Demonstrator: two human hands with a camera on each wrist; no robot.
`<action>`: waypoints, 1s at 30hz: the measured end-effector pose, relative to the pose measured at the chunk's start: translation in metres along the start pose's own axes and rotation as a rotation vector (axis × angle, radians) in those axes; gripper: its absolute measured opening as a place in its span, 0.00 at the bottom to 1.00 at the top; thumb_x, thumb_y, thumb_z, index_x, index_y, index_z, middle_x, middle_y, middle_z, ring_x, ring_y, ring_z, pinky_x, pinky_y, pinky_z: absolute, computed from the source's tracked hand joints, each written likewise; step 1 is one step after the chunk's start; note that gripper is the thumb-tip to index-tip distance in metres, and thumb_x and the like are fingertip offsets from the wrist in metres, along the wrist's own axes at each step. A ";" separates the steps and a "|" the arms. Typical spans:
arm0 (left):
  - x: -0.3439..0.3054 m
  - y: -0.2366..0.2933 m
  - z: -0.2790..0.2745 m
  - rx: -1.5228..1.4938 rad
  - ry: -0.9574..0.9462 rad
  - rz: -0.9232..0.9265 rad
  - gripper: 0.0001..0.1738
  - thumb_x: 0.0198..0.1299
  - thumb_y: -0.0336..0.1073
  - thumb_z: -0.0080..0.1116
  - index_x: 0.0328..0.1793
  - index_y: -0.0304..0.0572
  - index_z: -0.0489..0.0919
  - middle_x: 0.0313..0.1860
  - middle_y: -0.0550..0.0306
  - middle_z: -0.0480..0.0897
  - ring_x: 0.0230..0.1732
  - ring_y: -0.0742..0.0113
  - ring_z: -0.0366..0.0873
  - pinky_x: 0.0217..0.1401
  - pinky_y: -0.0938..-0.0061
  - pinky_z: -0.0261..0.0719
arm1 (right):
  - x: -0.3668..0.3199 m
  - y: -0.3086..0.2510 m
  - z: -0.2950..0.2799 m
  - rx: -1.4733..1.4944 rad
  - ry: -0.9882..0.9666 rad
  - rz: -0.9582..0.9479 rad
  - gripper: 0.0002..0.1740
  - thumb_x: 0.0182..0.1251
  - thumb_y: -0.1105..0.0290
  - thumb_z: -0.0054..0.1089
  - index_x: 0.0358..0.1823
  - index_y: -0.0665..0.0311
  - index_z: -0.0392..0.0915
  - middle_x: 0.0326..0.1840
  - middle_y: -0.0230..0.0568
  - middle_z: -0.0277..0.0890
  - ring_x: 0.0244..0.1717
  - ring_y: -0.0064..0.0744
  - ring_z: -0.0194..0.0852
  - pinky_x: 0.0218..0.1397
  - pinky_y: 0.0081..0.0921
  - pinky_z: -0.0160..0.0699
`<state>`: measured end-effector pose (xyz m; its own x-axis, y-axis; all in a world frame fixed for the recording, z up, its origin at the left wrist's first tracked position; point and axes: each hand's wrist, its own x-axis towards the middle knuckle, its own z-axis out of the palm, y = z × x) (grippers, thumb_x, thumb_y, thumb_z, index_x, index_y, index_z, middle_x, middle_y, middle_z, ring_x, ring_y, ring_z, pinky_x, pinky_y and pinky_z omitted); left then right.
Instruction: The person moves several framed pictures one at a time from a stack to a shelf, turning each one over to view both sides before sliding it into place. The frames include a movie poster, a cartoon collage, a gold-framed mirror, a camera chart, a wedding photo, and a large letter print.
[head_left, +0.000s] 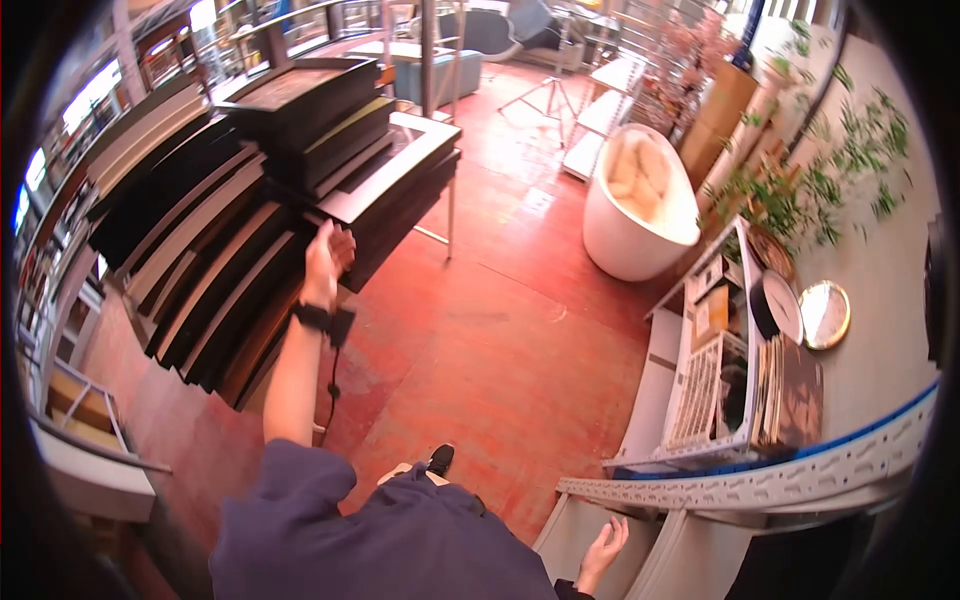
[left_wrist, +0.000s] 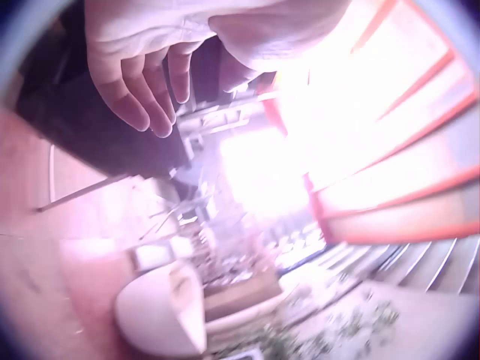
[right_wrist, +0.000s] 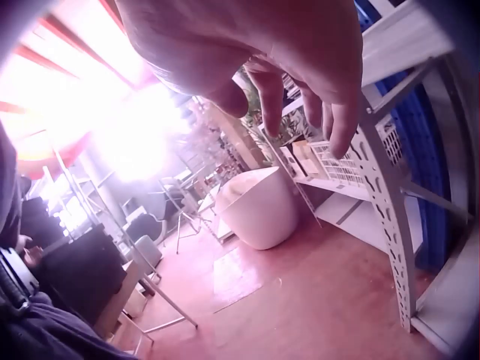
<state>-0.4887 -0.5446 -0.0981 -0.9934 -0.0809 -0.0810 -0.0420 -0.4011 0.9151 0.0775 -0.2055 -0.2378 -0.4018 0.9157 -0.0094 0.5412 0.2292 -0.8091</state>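
Observation:
The left hand point(head_left: 328, 262) is raised near the edge of a table stacked with dark panels point(head_left: 315, 130); whether it touches them cannot be told. In the left wrist view the left hand point(left_wrist: 172, 52) has loosely bent fingers with nothing between them, a dark panel stack point(left_wrist: 97, 127) behind. Low at the right of the head view, the right hand point(head_left: 603, 548) hangs beside a grey shelf unit, its palm turned up and holding nothing. The right wrist view shows the right hand point(right_wrist: 277, 60) with relaxed fingers pointing down.
A white tub-shaped seat point(head_left: 640, 215) stands on the red floor point(head_left: 480, 340). At the right, a white metal rack point(head_left: 735, 465) holds crates and flat boards point(head_left: 790, 390), with leafy plants point(head_left: 800, 190) behind. A tripod point(head_left: 555, 95) stands farther back.

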 end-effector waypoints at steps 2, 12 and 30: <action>0.037 0.049 -0.003 -0.178 0.004 -0.032 0.25 0.56 0.57 0.59 0.47 0.45 0.73 0.39 0.56 0.82 0.39 0.67 0.80 0.40 0.75 0.79 | 0.023 0.005 0.011 0.014 -0.024 -0.046 0.16 0.70 0.69 0.47 0.52 0.73 0.73 0.67 0.45 0.59 0.60 0.39 0.67 0.55 0.32 0.73; 0.192 0.190 -0.018 0.150 0.334 0.091 0.55 0.37 0.72 0.65 0.60 0.32 0.66 0.40 0.48 0.78 0.33 0.63 0.79 0.30 0.71 0.79 | 0.029 -0.020 0.065 -0.031 -0.065 -0.044 0.13 0.65 0.69 0.52 0.47 0.70 0.76 0.62 0.55 0.63 0.61 0.47 0.65 0.61 0.35 0.67; 0.228 0.227 0.011 0.026 0.150 0.278 0.11 0.52 0.34 0.60 0.40 0.38 0.78 0.36 0.54 0.79 0.38 0.65 0.79 0.37 0.69 0.83 | 0.030 0.065 0.122 0.084 -0.036 -0.070 0.10 0.62 0.72 0.54 0.41 0.71 0.77 0.53 0.53 0.68 0.52 0.44 0.70 0.57 0.35 0.70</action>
<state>-0.7257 -0.6436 0.0957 -0.9404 -0.3187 0.1185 0.2248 -0.3211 0.9200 0.0106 -0.2032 -0.3622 -0.4637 0.8855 0.0288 0.4475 0.2621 -0.8550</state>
